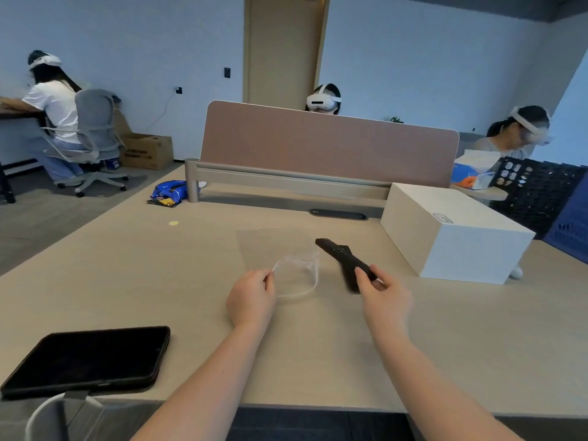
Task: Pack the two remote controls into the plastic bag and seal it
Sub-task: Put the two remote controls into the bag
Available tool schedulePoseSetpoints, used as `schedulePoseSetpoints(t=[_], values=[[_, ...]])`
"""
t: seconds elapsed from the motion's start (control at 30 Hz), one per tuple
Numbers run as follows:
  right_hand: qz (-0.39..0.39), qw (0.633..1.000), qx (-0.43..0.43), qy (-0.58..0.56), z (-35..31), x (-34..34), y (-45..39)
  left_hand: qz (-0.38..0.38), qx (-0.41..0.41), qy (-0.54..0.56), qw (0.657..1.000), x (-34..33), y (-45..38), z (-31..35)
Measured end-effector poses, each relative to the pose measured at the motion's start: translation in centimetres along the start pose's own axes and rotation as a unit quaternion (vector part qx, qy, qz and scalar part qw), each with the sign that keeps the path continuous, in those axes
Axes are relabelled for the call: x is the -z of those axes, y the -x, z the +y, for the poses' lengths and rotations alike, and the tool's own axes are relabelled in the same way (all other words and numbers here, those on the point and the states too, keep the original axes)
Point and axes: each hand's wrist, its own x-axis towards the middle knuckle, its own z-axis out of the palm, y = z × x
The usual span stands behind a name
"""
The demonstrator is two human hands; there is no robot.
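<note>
A clear plastic bag (280, 249) lies flat on the table, its mouth held open toward me. My left hand (251, 297) pinches the near left rim of that mouth. My right hand (385, 297) grips the near end of a black remote control (340, 254), lifted and pointing away to the upper left, just right of the bag's opening. A second dark remote (348, 280) shows blurred beneath the first, beside my right fingers; I cannot tell whether it lies on the table or is held too.
A white box (451, 230) stands to the right, a small white ball (516, 272) at its base. A black tablet (89, 361) lies near the front left edge. A desk divider (327, 144) runs across the back, blue snack packets (168, 192) beside it. Three people sit around.
</note>
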Motion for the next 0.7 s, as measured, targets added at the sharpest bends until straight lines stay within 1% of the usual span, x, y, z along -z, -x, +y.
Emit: schedulePoseSetpoints(t=[0.13, 0.27, 0.53, 0.7], values=[[-0.07, 0.997, 0.041, 0.008, -0.7, 0.8, 2.6, 0.0, 0.001, -0.002, 1.0, 0.2, 0.1, 0.0], [-0.109, 0.989, 0.088, 0.048, 0.4, 1.3, 4.5, 0.009, -0.014, 0.01, 1.0, 0.1, 0.1, -0.1], [-0.095, 0.984, 0.13, 0.076, 1.7, -1.6, 4.8, 0.002, -0.103, 0.014, 0.995, -0.3, 0.6, 0.1], [-0.085, 0.981, 0.131, 0.12, 2.6, -5.8, 3.5, 0.007, -0.122, 0.012, 0.992, -0.6, 0.6, -0.2]])
